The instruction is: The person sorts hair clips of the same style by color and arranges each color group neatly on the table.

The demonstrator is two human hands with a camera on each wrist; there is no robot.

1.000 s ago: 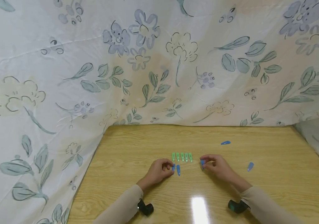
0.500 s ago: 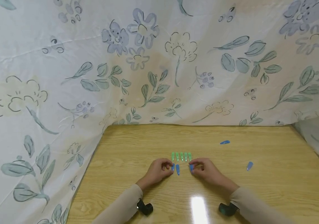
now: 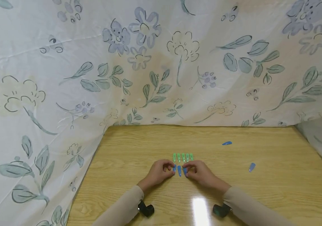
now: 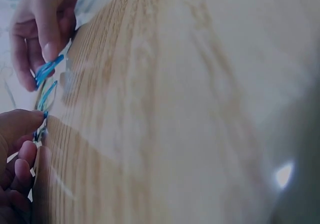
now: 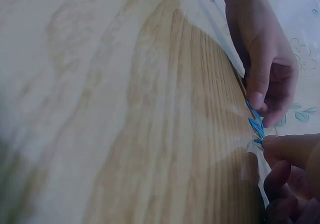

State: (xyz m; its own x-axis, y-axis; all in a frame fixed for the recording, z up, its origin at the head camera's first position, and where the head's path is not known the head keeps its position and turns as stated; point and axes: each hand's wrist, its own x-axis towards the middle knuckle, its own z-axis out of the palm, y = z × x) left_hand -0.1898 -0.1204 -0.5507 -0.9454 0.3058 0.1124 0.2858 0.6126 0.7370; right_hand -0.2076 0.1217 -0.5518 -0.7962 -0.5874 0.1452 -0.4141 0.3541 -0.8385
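Observation:
In the head view, several green snap hair clips (image 3: 183, 157) lie side by side in a row. Below them are three blue snap hair clips. My left hand (image 3: 158, 172) holds the leftmost blue hair clip (image 3: 174, 168) between thumb and fingers at the table. The middle blue hair clip (image 3: 179, 170) lies on the wood between my hands, touched by neither. My right hand (image 3: 201, 173) pinches the third blue hair clip (image 3: 185, 171), partly covered by its fingers. In the left wrist view this pinched clip (image 4: 47, 70) appears tilted, just above the tabletop.
Two more blue hair clips lie apart on the right of the wooden table (image 3: 138, 141), one farther back (image 3: 227, 143) and one nearer (image 3: 252, 167). A floral cloth (image 3: 155, 62) hangs along the back and left side. Glare marks the table's front.
My right hand has moved left, carrying its blue hair clip from right of the green row to beside the middle blue clip. My left hand has stayed in place.

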